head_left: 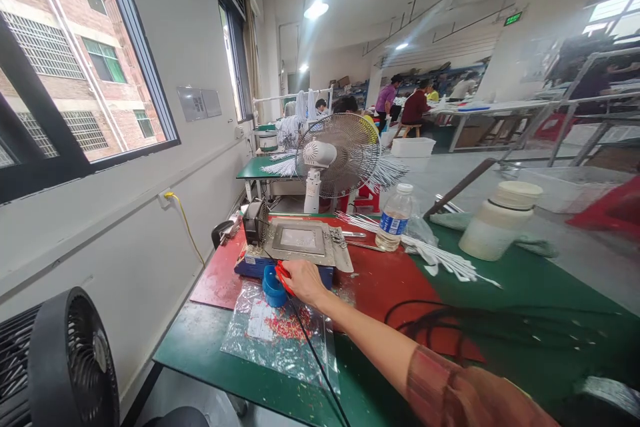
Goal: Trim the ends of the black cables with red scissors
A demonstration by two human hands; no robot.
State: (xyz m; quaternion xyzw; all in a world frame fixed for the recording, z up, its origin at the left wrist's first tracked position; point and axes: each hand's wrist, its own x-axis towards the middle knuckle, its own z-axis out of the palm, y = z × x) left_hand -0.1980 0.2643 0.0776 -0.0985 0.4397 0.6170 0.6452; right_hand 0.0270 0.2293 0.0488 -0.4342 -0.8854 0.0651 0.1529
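My right hand [304, 280] reaches in from the lower right, its fingers closed on a small red piece [284, 277] whose exact shape is hard to make out. A black cable [316, 355] runs from beneath these fingers down to the bottom edge. Just left of the fingertips is a round blue container [273, 288]. Behind the hand, a grey metal plate with a framed light square [299, 238] tops a blue-sided device [254, 268]. Red and yellowish bits [290, 327] lie on a clear plastic bag [240, 337] in front. My left hand is out of view.
A small black fan [256, 220] stands on the device's left. Behind are a large fan [340, 155] and seated people. To the right are a clear bottle [393, 223], white wires [445, 261], a whitish jug [497, 223] and black cables [450, 320]. Another fan [75, 360] stands lower left.
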